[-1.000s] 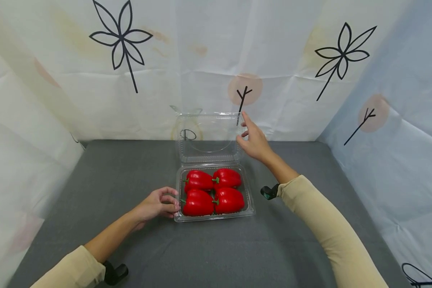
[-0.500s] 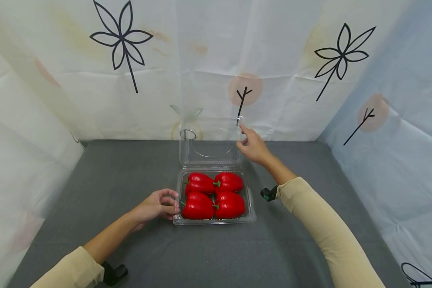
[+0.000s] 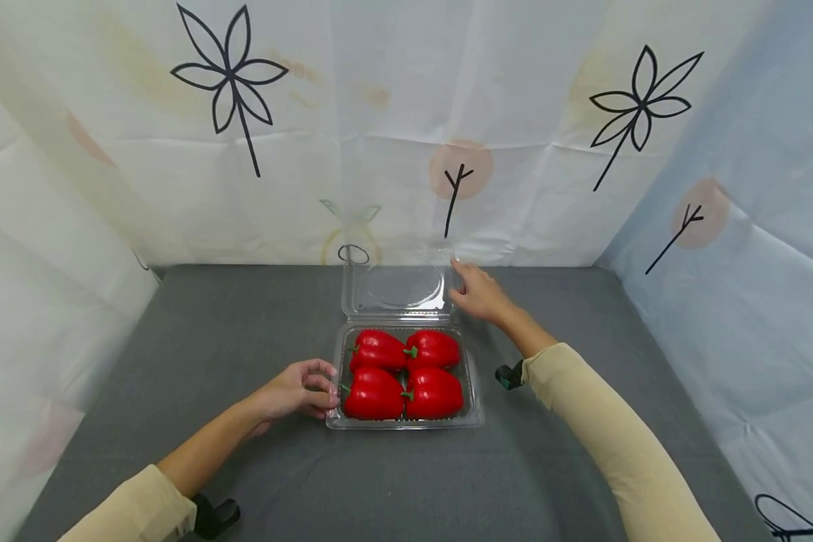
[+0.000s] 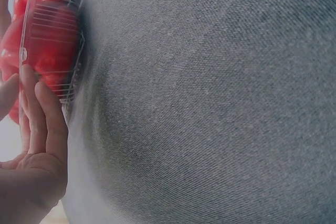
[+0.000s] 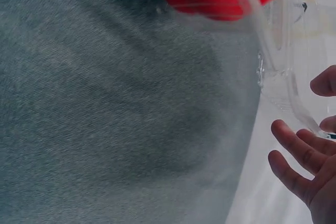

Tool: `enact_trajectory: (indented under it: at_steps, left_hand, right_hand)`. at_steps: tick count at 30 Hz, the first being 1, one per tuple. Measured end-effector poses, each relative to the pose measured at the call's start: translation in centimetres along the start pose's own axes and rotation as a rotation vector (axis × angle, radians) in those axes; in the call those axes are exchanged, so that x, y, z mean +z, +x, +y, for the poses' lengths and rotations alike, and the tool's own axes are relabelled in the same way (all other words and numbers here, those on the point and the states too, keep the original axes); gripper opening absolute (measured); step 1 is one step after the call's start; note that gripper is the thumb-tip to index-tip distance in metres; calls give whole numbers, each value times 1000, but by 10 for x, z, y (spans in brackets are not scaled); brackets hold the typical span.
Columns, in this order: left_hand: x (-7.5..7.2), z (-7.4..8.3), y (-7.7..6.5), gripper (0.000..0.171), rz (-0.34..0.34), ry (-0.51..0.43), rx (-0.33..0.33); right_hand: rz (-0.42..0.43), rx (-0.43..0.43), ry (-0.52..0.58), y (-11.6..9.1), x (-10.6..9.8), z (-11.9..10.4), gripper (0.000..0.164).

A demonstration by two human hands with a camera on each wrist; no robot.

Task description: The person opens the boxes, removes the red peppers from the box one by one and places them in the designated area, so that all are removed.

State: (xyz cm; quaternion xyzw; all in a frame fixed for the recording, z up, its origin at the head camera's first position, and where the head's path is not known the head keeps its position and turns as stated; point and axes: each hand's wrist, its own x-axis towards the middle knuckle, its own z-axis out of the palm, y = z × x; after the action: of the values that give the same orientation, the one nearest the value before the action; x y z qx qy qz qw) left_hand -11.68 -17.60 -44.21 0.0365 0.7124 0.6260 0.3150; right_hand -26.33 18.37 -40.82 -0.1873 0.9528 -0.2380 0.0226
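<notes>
A clear plastic clamshell container sits on the grey cloth, holding several red bell peppers with green stems. Its hinged lid stands raised at the back, leaning away from me. At the left rim, my left hand has the thumb inside and fingers along the outer wall, pinching the edge; the left wrist view shows those fingers against the ribbed side. My right hand is at the lid's right edge, index finger extended along it. Spread fingers show in the right wrist view, mostly straight.
Grey cloth covers the table on every side of the container. A white printed curtain rises behind the lid, close to it, and continues along both sides. Dark wrist cameras are strapped to both wrists.
The lid has tipped farther back and lower, with my right hand following it down. The container has shifted slightly toward me. My left hand stays at its left rim.
</notes>
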Motion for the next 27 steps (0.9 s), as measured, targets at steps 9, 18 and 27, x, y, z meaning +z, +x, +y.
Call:
enact_trajectory:
  at_steps: [9,18,27]
  left_hand:
    - [0,-1,0,44,-19,-4,-6]
    - [1,-2,0,44,-35,-15,6]
    - [2,-4,-1,45,-25,-8,1]
  right_hand:
    - [-117,11,-31,-3,9,9,63]
    - [-162,0,19,-12,11,14,62]
    - [-89,-19,-6,-28,3,15,66]
